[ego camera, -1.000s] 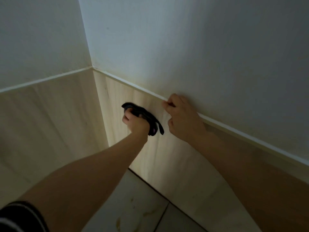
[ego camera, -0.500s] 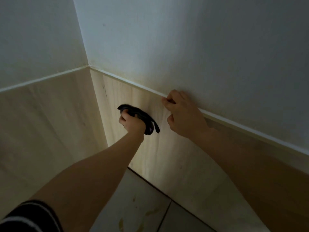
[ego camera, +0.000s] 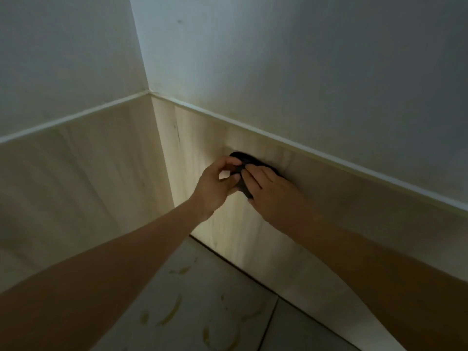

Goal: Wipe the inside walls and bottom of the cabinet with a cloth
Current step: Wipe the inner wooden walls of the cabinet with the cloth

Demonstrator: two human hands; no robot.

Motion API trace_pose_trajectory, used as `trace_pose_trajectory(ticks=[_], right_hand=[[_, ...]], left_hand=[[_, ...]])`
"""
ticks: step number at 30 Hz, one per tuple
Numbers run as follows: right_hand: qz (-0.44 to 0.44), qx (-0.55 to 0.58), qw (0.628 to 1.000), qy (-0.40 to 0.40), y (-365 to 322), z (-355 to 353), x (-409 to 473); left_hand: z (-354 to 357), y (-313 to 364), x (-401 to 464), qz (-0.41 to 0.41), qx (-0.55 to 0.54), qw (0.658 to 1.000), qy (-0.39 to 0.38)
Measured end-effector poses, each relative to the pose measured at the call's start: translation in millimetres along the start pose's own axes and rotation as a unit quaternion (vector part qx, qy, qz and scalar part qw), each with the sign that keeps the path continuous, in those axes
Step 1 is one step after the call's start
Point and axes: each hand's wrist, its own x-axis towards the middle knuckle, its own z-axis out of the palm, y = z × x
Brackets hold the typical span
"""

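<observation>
No writing showed in the head view. The right hand (ego camera: 272,192) had left the white ledge (ego camera: 291,145) and come down onto the dark cloth (ego camera: 243,163), fingers flat, pressing it against the pale wood wall (ego camera: 228,224). The left hand (ego camera: 215,186) pinched the soft, crumpled cloth's edge.

A black cloth (ego camera: 247,162) is seen against a pale wood panel (ego camera: 253,224), which is marked with soft, light brown streaks. A second pale wood panel (ego camera: 76,178) of the same colour is seen at 9 o'clock. White trim (ego camera: 329,155) is laid along the top of the panels. White walls (ego camera: 304,59) are seen at 12 o'clock. A grey floor (ego camera: 202,287) with yellow smears (ego camera: 172,312) is seen at 6 o'clock.
</observation>
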Motion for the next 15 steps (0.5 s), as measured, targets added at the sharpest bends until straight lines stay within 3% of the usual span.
trace_pose_trajectory(ticks=[3,6,8,10,15], right_hand=[[-0.009,-0.026,1.0,0.002,4.1,7.7,2.7],[-0.046,-0.061,0.997,0.013,2.4,14.6,24.5],[-0.067,-0.075,0.995,0.015,-2.4,20.5,60.0],[-0.076,-0.066,0.995,0.0,-10.7,25.0,97.8],[-0.114,-0.122,0.985,-0.046,-24.2,50.6,99.0]], left_hand=[[-14.9,1.7,2.8,-0.007,0.017,1.0,-0.022],[-34.8,-5.0,10.3,0.037,0.134,0.989,0.053],[-61.4,-15.3,14.2,0.092,0.308,0.943,0.086],[-89.7,-19.9,15.8,0.09,0.457,0.879,0.101],[-144.5,-26.9,16.4,0.084,0.66,0.741,0.093]])
